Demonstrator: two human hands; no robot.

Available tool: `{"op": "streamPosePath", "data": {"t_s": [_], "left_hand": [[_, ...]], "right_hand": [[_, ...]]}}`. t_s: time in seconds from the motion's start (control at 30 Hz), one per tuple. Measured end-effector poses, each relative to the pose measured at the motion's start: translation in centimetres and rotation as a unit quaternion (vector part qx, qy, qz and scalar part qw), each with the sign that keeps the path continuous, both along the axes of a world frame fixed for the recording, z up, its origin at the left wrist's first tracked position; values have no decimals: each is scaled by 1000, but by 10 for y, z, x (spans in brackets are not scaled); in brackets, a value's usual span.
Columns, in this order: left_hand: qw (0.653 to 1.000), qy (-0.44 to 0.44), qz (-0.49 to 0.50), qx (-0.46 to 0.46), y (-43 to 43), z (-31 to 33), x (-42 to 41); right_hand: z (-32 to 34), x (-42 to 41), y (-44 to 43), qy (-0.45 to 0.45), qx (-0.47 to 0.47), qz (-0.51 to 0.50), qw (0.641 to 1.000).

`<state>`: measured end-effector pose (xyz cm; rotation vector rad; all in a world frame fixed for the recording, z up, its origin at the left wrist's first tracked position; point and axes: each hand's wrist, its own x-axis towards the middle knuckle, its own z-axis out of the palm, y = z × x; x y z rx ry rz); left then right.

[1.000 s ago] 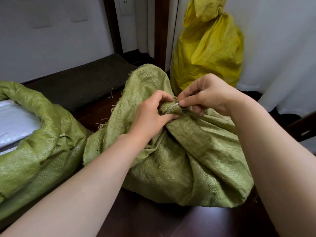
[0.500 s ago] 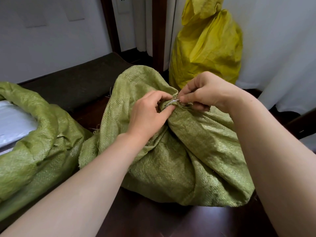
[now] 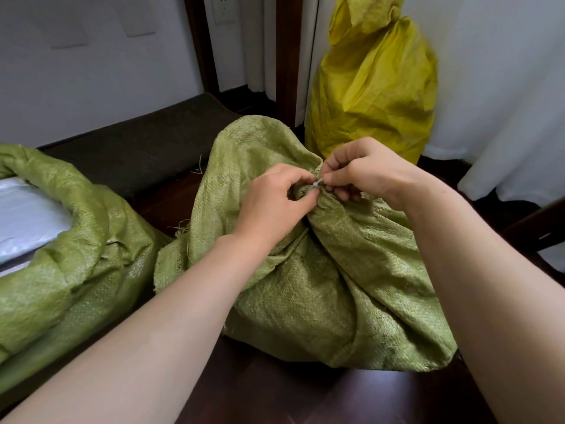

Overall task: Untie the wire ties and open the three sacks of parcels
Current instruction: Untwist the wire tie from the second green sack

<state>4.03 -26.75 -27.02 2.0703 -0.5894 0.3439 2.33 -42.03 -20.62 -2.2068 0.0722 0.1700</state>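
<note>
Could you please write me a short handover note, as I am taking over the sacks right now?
The left hand grips the bunched neck of the middle green sack. The right hand pinches its wire tie, which is not yet off.
Done: the left green sack lies open, with white parcels showing.
To do: free this tie, open the sack, then open the yellow sack by the curtain, whose neck is cinched shut.
</note>
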Motion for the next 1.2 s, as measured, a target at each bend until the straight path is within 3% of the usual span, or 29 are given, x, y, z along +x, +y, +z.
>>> {"op": "streamPosePath", "data": {"t_s": [0.2, 0.6, 0.77, 0.97, 1.2], "left_hand": [[996, -86, 8, 18, -1, -1, -3], [996, -85, 23, -8, -3, -4, -9], [997, -76, 19, 8, -4, 1, -9], [998, -66, 20, 9, -7, -3, -10], [999, -37, 26, 7, -9, -1, -8]], "right_hand": [[2, -2, -2, 14, 13, -16, 1000], [5, 1, 11, -1, -77, -26, 997], [5, -3, 10, -4, -33, -27, 999], [7, -1, 15, 7, -85, -24, 996], [10, -4, 7, 10, -55, -39, 998]]}}
